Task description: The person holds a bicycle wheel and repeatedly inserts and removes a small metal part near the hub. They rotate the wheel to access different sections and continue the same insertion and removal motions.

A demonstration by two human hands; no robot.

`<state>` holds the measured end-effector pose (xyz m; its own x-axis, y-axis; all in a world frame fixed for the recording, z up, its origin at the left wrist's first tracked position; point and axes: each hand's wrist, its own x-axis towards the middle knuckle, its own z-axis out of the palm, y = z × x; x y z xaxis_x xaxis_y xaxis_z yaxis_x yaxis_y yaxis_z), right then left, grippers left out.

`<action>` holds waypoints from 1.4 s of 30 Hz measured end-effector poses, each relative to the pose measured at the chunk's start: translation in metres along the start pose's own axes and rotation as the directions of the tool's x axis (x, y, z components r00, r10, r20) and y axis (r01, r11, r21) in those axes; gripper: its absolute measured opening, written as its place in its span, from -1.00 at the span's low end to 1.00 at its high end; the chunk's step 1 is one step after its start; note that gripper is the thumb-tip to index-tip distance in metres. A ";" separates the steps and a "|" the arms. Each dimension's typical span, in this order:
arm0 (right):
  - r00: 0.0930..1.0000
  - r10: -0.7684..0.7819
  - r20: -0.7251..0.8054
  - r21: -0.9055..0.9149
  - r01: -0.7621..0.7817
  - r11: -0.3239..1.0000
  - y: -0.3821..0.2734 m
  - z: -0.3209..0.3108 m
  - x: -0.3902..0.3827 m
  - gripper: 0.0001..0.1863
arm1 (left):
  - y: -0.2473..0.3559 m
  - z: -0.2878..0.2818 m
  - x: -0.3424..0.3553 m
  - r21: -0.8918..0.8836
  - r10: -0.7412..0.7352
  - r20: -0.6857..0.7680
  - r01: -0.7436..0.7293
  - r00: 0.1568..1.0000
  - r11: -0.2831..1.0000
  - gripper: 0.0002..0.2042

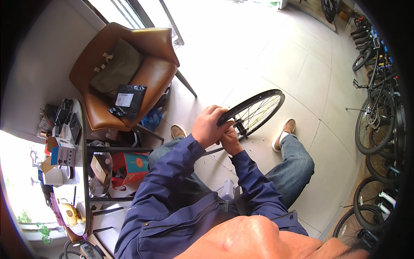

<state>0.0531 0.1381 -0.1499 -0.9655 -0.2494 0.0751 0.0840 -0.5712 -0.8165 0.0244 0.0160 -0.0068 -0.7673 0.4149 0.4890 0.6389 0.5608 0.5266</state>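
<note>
Far L: table (80, 181) w/ a white-and-blue box (64, 154) on it, flaps open; print on its side, too small to read. Next, brown chair (157, 84) w/ a black packet (137, 97) on the seat; its white label (124, 99) has print, illegible. Just nearer, under the table's R end, a red-and-teal box (133, 166) w/ a round orange emblem. Centre: bike wheel (242, 126) sits tilted btwn the person's feet. L hand (210, 126) is curled round its near rim; R hand (230, 141) is bunched narrow below, near the hub, contact pt hidden, can't tell what it grips. Small pale bits on floor (317, 168) nearby. Far R: row of bikes (375, 116), any lettering too blurred.
</note>
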 end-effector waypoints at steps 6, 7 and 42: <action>1.000 0.013 0.015 0.019 -0.014 1.000 0.005 -0.003 0.000 -0.82 | -0.001 0.000 0.000 0.006 -0.002 0.007 0.002 1.000 1.000 -0.61; 1.000 0.005 0.027 0.018 -0.005 1.000 0.006 -0.004 0.001 -0.82 | -0.001 0.000 0.000 0.006 -0.005 0.005 0.005 1.000 1.000 -0.61; 0.999 0.008 0.053 0.031 -0.009 0.999 0.004 -0.008 -0.001 -0.80 | 0.002 0.000 -0.001 -0.001 -0.023 0.014 0.023 1.000 1.000 -0.60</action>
<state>0.0520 0.1421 -0.1583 -0.9503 -0.2951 0.0991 0.1006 -0.5925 -0.7993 0.0265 0.0166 -0.0068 -0.7825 0.4118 0.4670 0.6211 0.5696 0.5384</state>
